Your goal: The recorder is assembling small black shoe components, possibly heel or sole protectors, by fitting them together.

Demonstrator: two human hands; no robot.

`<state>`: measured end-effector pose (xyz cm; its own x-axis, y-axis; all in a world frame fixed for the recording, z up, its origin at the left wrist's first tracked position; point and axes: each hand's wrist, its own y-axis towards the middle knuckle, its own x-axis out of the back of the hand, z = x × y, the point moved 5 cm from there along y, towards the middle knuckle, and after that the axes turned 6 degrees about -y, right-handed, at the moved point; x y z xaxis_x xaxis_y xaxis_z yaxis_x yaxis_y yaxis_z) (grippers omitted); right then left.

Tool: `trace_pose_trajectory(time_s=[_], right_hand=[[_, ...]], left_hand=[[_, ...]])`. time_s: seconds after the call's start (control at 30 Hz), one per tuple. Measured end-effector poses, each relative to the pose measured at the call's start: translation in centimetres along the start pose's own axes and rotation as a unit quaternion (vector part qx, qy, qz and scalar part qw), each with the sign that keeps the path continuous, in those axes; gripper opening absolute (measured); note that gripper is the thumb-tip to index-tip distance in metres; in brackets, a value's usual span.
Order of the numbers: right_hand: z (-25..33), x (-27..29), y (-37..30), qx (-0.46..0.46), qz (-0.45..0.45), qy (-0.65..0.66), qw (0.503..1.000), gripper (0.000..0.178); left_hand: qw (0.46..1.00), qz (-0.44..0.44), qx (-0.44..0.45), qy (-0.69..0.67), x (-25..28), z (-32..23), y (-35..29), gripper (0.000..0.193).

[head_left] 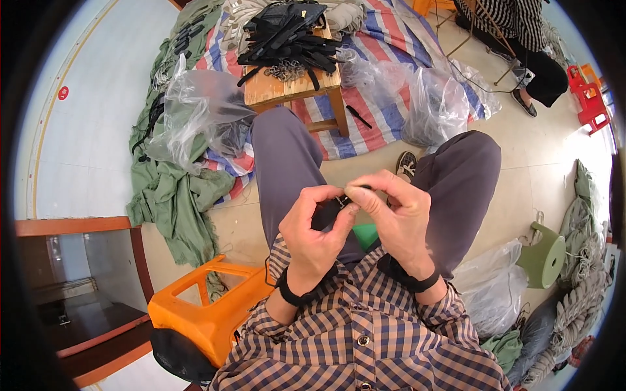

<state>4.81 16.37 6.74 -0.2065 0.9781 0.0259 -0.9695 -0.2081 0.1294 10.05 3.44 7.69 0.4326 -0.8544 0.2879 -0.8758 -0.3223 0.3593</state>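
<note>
Striped tarpaulin [381, 127] lies at twelve o'clock; left hand [310, 228] and right hand [396, 212] pinch a black piece [343, 199] slack fingertips could drop.

Single view: left fisheye of a head-worn pair. Scene is viewed from above, angled steeply down and forward toward the wooden bench [261, 96]. Left hand [310, 234] and right hand [401, 215] are seen close, on the near side of the bench. Coverage is spread wide to both sides of it.
</note>
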Motion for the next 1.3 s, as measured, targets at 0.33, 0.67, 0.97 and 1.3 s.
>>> trace_pose_trajectory(time_s=[0.33,0.67,0.97,1.3], right_hand=[[-2.1,-0.5,0.0,-0.136,0.041,0.265,0.954,0.012],[-0.9,-0.4,0.4,-0.090,0.037,0.135,0.986,0.013],[-1.1,-0.6,0.4,-0.093,0.040,0.138,0.985,0.015],[-1.8,-0.4,0.3,-0.113,0.035,0.171,0.978,0.013]], left_hand=[[0.999,-0.010,-0.012,-0.049,-0.5,0.4,-0.6,0.022],[0.986,0.017,0.067,-0.152,-0.5,1.1,-0.4,0.019],[0.992,0.015,0.017,-0.127,-0.3,1.7,-1.2,0.023],[0.969,0.041,0.020,-0.244,-1.1,1.3,-0.8,0.017]])
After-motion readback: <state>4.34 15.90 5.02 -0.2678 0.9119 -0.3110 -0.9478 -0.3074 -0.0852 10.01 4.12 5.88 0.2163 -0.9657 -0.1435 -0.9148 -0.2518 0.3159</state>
